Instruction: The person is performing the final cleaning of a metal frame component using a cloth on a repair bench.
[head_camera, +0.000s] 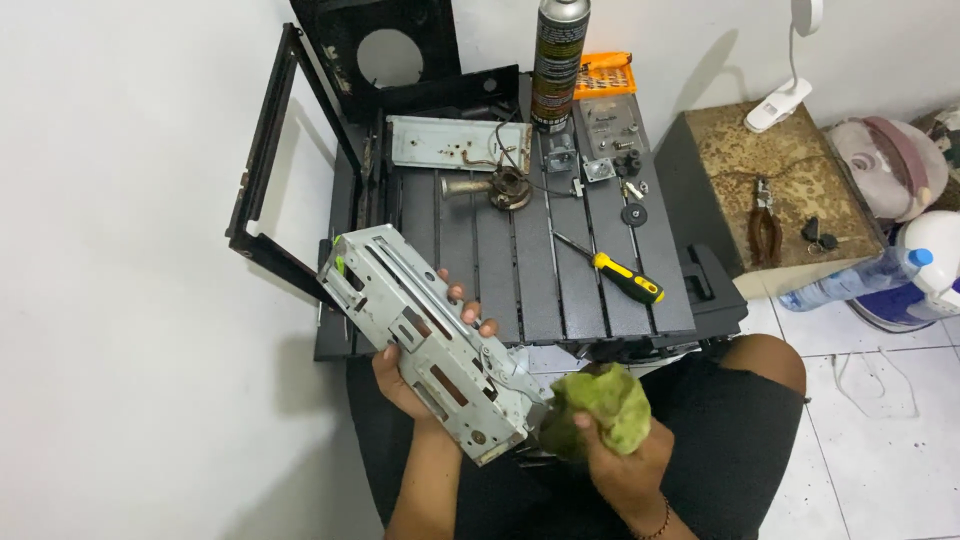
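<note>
Nearest the lens, the right hand (625, 455) is bunched tight around a wadded green cloth (605, 403), fingers closed under it and a bead bracelet showing at the wrist. That cloth sits just beside the near, lower end of the metal chassis (425, 340), close enough that I cannot tell whether the two touch.

Left of that grip, the left hand (420, 370) cradles the chassis from underneath, palm hidden, with fingertips (470, 313) curling up over its far edge. Held this way, the grey frame rides above the person's lap, clear of the worktable. Its long axis runs on a diagonal: the near end points down toward the cloth and the right hand, the far end points up and away to the left. It is a stamped sheet-metal box, dull silver, pierced with long slots and rectangular cut-outs, scuffed and spotted with rust, with a small green tab at the far corner.

Beyond both hands lies the dark slatted worktable (500, 270). On it, past the right hand, rests a yellow-handled screwdriver (615, 272); farther on sit small loose parts, a round black disc (634, 214), a grey metal plate (460, 142) and a spray can (560, 60) standing upright at the back. Off to the far left of the chassis leans a black frame (270, 150) against the white wall.
</note>
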